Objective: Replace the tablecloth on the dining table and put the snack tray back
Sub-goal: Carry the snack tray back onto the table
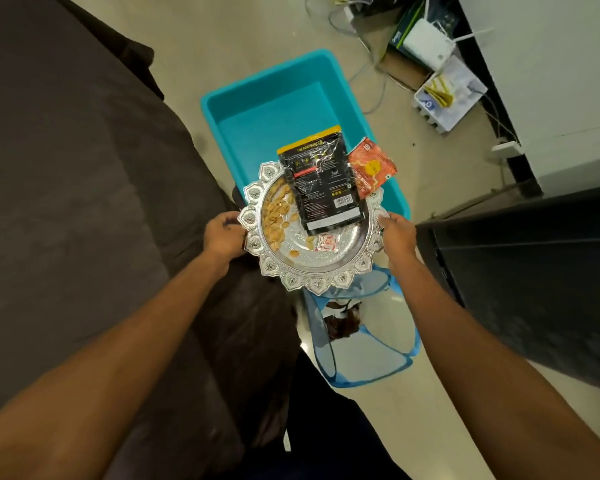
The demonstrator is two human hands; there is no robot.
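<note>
Holds the snack tray (pixel 326 285) in mid-air by its scalloped rim: left hand (pixel 222 237) curled round the left edge, right hand (pixel 397 233) gripping the right edge. On it, a black packet (pixel 321 181) overhanging the far rim, an orange packet (pixel 371 168) jutting past the far-right edge, loose snacks (pixel 274 213) at left. Below the far rim, a teal tub (pixel 284 109) on the floor (pixel 257 36); under the near rim, a blue mesh hamper (pixel 371 351). Hemmed by a sofa (pixel 66 168) at left and a dark cabinet (pixel 534 271) at right

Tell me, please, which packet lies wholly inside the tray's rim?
The small red-and-white sachet; the black packet and orange packet overhang the tray.
</note>
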